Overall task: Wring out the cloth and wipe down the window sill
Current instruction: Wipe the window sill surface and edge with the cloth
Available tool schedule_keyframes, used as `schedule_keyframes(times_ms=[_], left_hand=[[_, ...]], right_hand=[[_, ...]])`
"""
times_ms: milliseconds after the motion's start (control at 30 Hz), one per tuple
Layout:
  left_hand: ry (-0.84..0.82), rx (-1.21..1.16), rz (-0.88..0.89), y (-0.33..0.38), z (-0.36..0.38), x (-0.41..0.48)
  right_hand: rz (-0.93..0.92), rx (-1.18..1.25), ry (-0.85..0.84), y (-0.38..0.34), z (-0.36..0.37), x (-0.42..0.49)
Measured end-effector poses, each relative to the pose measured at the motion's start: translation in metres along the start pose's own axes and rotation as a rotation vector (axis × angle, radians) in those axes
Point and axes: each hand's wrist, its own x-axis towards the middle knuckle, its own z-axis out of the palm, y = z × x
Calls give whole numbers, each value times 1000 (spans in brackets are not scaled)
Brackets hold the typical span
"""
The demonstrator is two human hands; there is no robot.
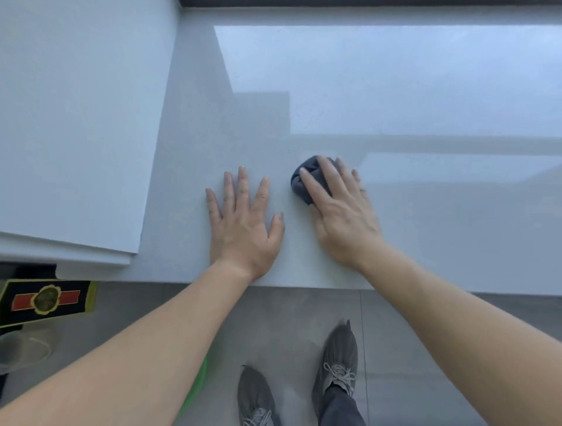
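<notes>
A bunched dark grey cloth (307, 179) lies on the pale, glossy window sill (410, 213). My right hand (340, 209) presses down on the cloth, fingers spread over it, so only its left and far part shows. My left hand (243, 225) rests flat on the sill to the left of the cloth, fingers apart, holding nothing. A gap of bare sill separates the two hands.
White wall panels (76, 121) bound the sill on the left. The dark window frame (365, 3) runs along the top. Below the sill's front edge: grey tiled floor, my grey shoes (337, 358), a green basin rim (197, 386), a black-and-red box (45, 299).
</notes>
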Motion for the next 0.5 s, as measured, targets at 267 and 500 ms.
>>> schedule_keyframes(times_ms=[267,500], left_hand=[[-33,62,-18,-2,-1,2],[-24,44,-17,1,-5,2]], right_hand=[[403,69,44,66,-30,74],[-242,39,-99,21,-14,47]])
